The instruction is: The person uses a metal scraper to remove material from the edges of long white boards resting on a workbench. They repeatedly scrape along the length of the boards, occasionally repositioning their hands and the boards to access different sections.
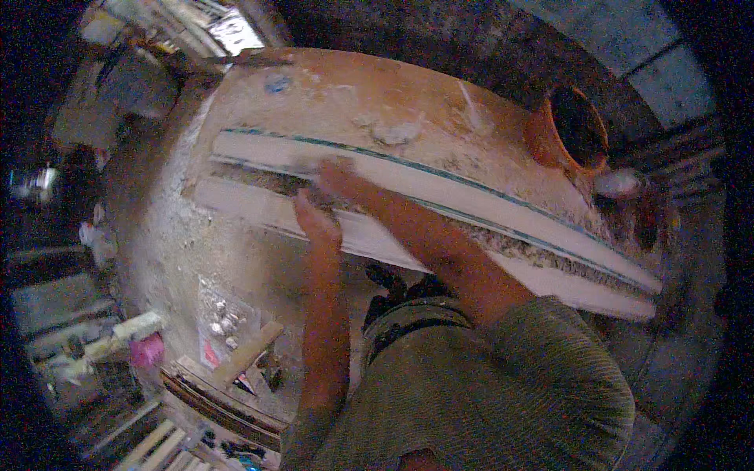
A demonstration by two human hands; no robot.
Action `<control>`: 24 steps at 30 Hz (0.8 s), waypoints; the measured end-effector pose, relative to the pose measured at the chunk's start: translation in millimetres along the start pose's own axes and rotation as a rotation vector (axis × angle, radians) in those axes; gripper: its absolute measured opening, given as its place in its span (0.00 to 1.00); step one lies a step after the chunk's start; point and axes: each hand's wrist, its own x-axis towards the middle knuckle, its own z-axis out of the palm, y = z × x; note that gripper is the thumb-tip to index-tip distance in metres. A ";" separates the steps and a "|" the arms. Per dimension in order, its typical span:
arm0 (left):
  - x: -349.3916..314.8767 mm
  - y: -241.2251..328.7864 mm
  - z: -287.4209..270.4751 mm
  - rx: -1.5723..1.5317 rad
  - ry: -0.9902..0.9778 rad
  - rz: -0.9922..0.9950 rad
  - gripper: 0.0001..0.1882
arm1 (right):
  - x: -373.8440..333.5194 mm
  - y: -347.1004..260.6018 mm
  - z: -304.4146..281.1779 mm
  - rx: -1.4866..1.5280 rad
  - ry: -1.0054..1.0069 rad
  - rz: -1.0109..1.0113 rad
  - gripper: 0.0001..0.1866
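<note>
Two long pale white boards lie side by side on a dusty wooden bench. The far board [408, 185] has dark green stripes along its edges; the near board [377, 239] is plainer, and a dusty gap runs between them. My right hand [339, 180] is over the far board near its left part, blurred by motion. Just nearer, my left hand [317, 221] is at the near board, beside the right one. A small dark greyish patch shows between the hands, too smeared to name. The fingers of both hands are too blurred to read.
The dusty brown bench top [353, 82] stretches behind the boards. An orange bucket [577, 129] stands at the far right. On the floor at lower left are wood pieces [251, 353], a clear plastic bag [224, 318] and a pink item [146, 351].
</note>
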 end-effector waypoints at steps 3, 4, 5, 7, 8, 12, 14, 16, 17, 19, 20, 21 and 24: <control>-6.0 -5.1 -18.7 -0.377 0.124 -0.122 0.38 | -114.9 15.5 -113.1 0.062 -0.225 0.114 0.22; -10.0 -7.4 -23.4 -0.433 -0.031 -0.060 0.43 | -152.7 15.2 -154.6 0.065 -0.303 0.183 0.23; -13.9 -9.5 -28.7 -0.450 -0.032 -0.066 0.42 | -189.9 12.8 -195.4 -0.086 -0.293 0.108 0.24; -19.7 -9.5 -36.1 -0.464 -0.045 -0.086 0.41 | -234.5 5.0 -257.6 -0.032 -0.516 0.413 0.24; -20.9 -5.9 -39.8 -0.476 -0.055 -0.097 0.40 | -255.8 -1.0 -282.5 -0.049 -0.584 0.442 0.24; -17.0 12.1 -50.2 -0.524 -0.043 -0.164 0.37 | -262.6 20.0 -300.9 -0.146 -0.489 0.160 0.23; -8.8 24.1 -56.6 -0.506 -0.033 -0.166 0.36 | -217.7 37.7 -266.9 -0.169 -0.573 0.142 0.23; -0.6 37.1 -67.3 -0.423 -0.041 -0.153 0.37 | -142.3 40.4 -209.1 -0.206 -0.482 0.014 0.24; 8.0 45.1 -73.4 -0.410 -0.022 -0.159 0.37 | -95.0 29.0 -171.2 -0.199 -0.230 -0.221 0.24; 18.7 58.3 -86.0 -0.370 0.022 -0.205 0.37 | 15.8 -7.3 -92.2 -0.208 -0.364 -0.303 0.23; 26.0 64.9 -91.1 -0.337 0.033 -0.193 0.37 | 68.2 -29.9 -60.1 -0.208 -0.432 -0.343 0.23; 33.1 70.7 -95.4 -0.311 0.039 -0.179 0.36 | 109.9 -56.5 -30.6 -0.166 -0.476 -0.191 0.22; 53.0 86.1 -102.0 -0.301 0.050 -0.177 0.37 | 145.6 -99.5 -1.7 -0.169 -0.253 -0.235 0.22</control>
